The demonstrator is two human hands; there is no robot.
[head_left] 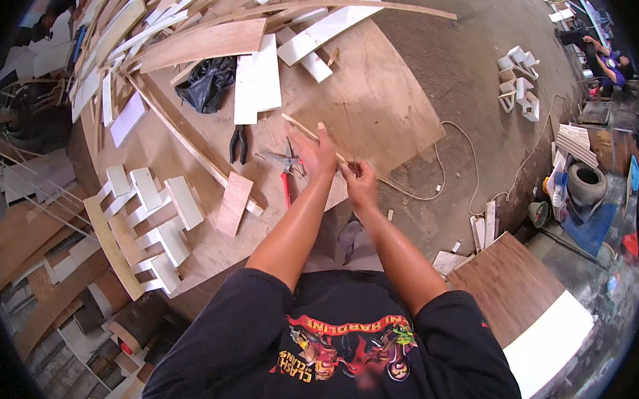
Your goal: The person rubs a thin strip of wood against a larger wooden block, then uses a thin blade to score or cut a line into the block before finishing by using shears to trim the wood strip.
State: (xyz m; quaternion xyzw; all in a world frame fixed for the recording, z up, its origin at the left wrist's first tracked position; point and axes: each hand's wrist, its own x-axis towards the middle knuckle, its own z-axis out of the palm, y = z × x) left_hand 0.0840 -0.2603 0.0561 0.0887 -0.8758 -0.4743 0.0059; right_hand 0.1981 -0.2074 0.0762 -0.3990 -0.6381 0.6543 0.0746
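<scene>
A thin strip of pale wood (299,126) runs slantwise across my two hands, above the plywood board. My left hand (316,152) is closed around its middle, with the thumb along the top. The lower end is pinched in the fingers of my right hand (360,181), which partly hide it. Close to the left hand lie red-handled cutters (286,183) with metal jaws, partly behind my arm. Farther left, black-handled pliers (238,146) rest on the plywood (383,94). A small reddish wood block (233,204) lies nearer me.
Scrap boards (205,45) pile up at the far left, beside a black plastic bag (208,84). White wooden pieces on a rail (111,246) stand at left. A cord (474,168) snakes across the floor. A tyre (586,183) and a seated person (608,63) are at right.
</scene>
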